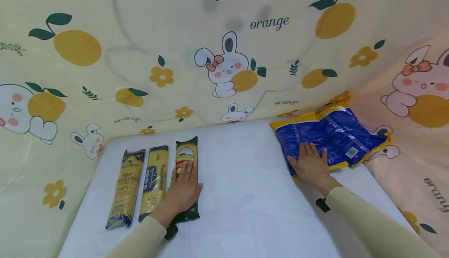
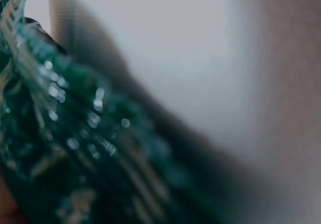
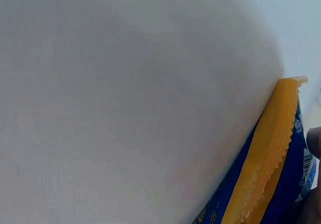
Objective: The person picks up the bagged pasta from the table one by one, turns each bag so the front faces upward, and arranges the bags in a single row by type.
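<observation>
My left hand (image 1: 184, 189) lies flat with straight fingers on a green pasta packet (image 1: 187, 151), covering its middle. In the left wrist view the crinkled end of the green packet (image 2: 75, 133) fills the lower left. To its left lie a yellow spaghetti packet (image 1: 154, 180) with a dark blue label and another yellow pasta packet (image 1: 127, 189) with dark ends. My right hand (image 1: 312, 166) rests with fingers extended on the near left part of a blue bag (image 1: 336, 131) with yellow edges. The right wrist view catches the bag's yellow sealed edge (image 3: 266, 153) at lower right.
The packets lie on a white-covered table (image 1: 245, 195). A patterned cloth (image 1: 175, 47) with rabbits and oranges hangs behind it and at the sides. The blue bag sits at the far right corner, against the cloth.
</observation>
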A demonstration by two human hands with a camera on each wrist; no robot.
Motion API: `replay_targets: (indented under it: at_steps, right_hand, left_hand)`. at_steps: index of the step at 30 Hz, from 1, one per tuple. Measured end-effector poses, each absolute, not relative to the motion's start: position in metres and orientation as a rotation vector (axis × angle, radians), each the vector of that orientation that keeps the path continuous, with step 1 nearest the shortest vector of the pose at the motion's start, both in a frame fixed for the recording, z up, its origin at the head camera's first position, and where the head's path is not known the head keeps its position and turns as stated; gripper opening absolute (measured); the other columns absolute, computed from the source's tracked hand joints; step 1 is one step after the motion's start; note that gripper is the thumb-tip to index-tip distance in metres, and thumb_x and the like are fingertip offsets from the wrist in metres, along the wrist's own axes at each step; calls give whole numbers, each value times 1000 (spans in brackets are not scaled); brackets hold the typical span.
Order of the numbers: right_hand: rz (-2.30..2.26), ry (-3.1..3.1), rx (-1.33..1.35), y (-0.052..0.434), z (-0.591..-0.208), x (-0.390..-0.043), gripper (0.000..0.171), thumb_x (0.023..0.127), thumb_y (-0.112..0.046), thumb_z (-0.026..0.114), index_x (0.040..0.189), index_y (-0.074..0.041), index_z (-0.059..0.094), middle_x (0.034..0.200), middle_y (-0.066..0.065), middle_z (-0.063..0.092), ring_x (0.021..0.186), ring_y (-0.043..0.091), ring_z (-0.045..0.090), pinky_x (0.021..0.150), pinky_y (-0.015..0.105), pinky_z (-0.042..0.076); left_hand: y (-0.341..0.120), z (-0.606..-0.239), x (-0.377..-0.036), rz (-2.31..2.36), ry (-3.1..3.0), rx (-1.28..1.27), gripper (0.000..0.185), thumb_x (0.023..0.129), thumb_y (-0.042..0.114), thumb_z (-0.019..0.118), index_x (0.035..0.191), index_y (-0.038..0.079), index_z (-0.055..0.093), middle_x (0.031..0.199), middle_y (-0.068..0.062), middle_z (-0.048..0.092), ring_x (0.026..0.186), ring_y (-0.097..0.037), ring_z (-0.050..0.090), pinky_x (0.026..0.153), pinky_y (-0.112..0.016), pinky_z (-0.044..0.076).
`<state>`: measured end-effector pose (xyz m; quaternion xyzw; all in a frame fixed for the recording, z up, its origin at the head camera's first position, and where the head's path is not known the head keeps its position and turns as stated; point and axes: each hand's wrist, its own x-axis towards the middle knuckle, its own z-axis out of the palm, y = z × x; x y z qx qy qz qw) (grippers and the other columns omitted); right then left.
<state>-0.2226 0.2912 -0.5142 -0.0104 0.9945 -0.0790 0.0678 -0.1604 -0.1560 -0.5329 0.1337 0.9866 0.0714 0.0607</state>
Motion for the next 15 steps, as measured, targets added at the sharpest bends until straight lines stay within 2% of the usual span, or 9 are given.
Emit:
replay_targets:
  at_steps: [9,15]
  right_hand:
    - [-202,3037,-129,256,-514,-200,83,111,-51,44,161,12,26,167,35,26,157,54,18,121,77,0]
    - [-208,3078,-273,222,-510,-175,78,109,-50,50,158,10,36,164,32,35,155,51,29,122,76,8]
  left_hand:
    - [-160,-534,-157,248,2982,388,77,110,45,50,166,-1,24,175,-21,15,164,-39,7,127,-68,8]
    - [-159,-533,-158,247,2979,393,76,110,44,50,166,-1,24,175,-21,15,164,-39,8,127,-67,8]
